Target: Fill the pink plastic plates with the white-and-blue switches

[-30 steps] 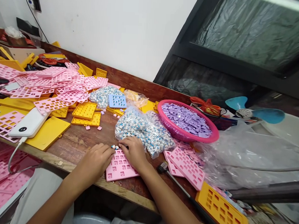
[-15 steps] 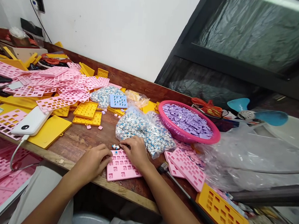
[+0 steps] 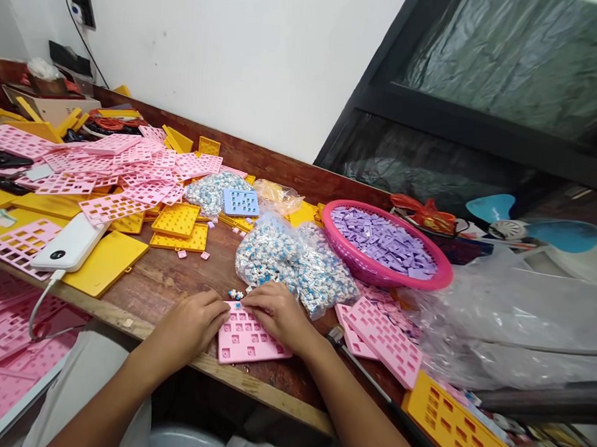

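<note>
A: Where is the piece you're working at?
B: Your pink socket board (image 3: pixel 251 344) lies flat at the lower centre of the frame, by the wooden bench's (image 3: pixel 188 276) front edge, its square recesses facing up.

A: And your left hand (image 3: pixel 193 326)?
B: Its fingers are bent and close together, with the tips at the board's upper left corner. Whether they clamp it, I can't tell.

A: Your right hand (image 3: pixel 278 318)?
B: It arches over the board's upper right part, fingertips bunched beside a small blue piece (image 3: pixel 238 305) at the upper edge. You may have something pinched there; the fingers hide it, so I can't say.

A: What sits just beyond your fingertips?
B: A few loose blue-and-white pieces (image 3: pixel 234 294), then, at the centre of the frame, a clear bag (image 3: pixel 267 252) full of similar ones.

A: Further out?
B: Right of centre you have a pink basket (image 3: pixel 446 270) of purple pieces (image 3: pixel 382 241). At the left, a white power bank (image 3: pixel 71 243) rests partly on a yellow panel (image 3: pixel 103 266), with pink grid plates (image 3: pixel 112 204) heaped above it in the frame.
</note>
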